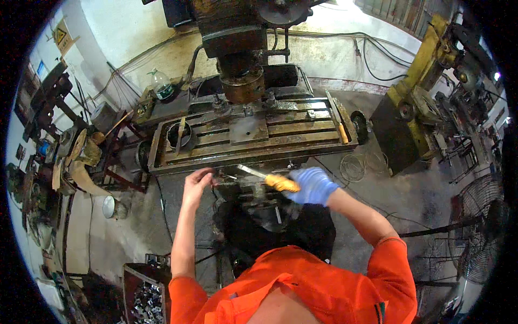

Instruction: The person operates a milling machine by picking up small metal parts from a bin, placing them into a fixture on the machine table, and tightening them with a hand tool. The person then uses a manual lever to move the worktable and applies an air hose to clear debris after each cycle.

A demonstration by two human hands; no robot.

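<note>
My right hand (313, 186), in a blue-and-white knit glove, is closed on a yellow-handled tool (281, 183). The tool's narrow metal shank points up and left, in front of the machine table's near edge; its exact kind is not clear. My left hand (197, 182) is bare, with bent fingers drawn together by a small dark part below that same edge. Whatever those fingers hold is too small to name. Beyond both hands lies the slotted, oily metal table (216, 156) of a milling machine, under its spindle head (243, 86).
A round pot (186, 137) with a flat stick across it sits on the table's left. A wooden-handled file (343, 132) lies at its right. A bin of metal pieces (145, 302) stands lower left, a bucket (109, 207) left, a fan (477, 227) right.
</note>
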